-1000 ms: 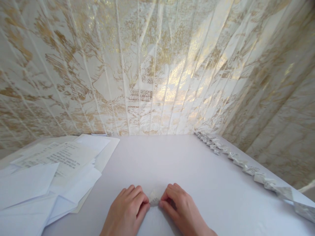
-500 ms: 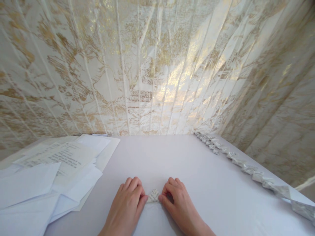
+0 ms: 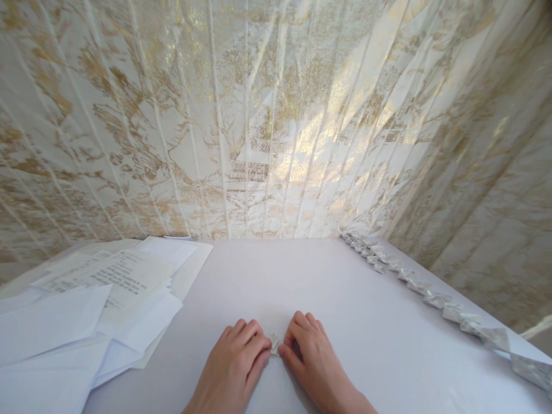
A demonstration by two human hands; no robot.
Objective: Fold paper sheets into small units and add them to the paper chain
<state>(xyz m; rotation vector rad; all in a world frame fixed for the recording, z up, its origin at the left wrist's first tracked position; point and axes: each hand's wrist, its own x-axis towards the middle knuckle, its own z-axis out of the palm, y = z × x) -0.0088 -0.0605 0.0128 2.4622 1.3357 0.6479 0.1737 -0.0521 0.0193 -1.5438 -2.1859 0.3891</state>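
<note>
A small folded piece of printed paper (image 3: 275,345) lies low in the middle of the head view, just above the white tabletop. My left hand (image 3: 237,359) is closed, its thumb and forefinger pinching the paper's left side and covering part of it. From the right, my right hand (image 3: 313,356) pinches the opposite edge between thumb and curled forefinger. Only a narrow strip of the paper shows between the fingertips.
To the left lies a loose pile of white and printed sheets (image 3: 142,322). Along the table's right edge runs a row of small folded paper pieces (image 3: 452,313). A gold-patterned curtain (image 3: 259,144) hangs behind the white table (image 3: 267,276).
The folded paper turned up and showed a printed triangle half a second ago; now less of it shows. My left hand has shifted right, closer to my right hand.
</note>
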